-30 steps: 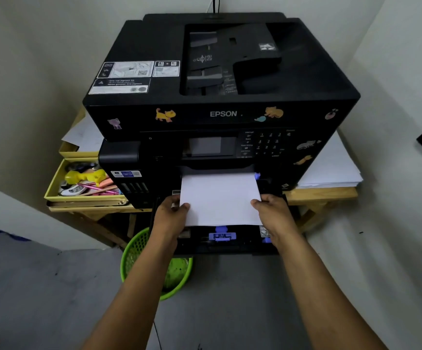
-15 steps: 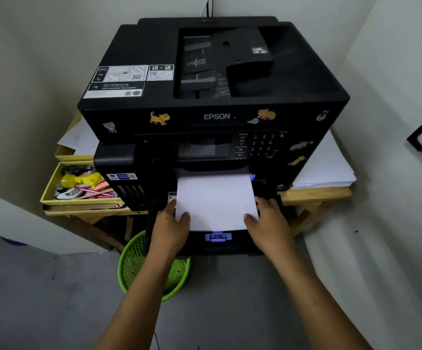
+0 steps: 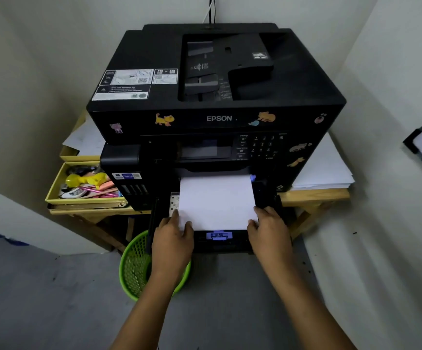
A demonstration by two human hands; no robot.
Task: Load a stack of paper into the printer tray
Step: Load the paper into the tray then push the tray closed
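Cornered between pale walls on a wooden desk (image 3: 313,195): paper (image 3: 216,202) mostly down in the printer (image 3: 215,97) tray (image 3: 220,242), left hand (image 3: 172,239) and right hand (image 3: 270,231) pinching its near corners, squaring and tray closing seemingly left.

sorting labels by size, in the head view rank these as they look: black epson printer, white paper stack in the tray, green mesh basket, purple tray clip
1. black Epson printer
2. white paper stack
3. green mesh basket, partly hidden by the left arm, so close to the paper
4. purple tray clip
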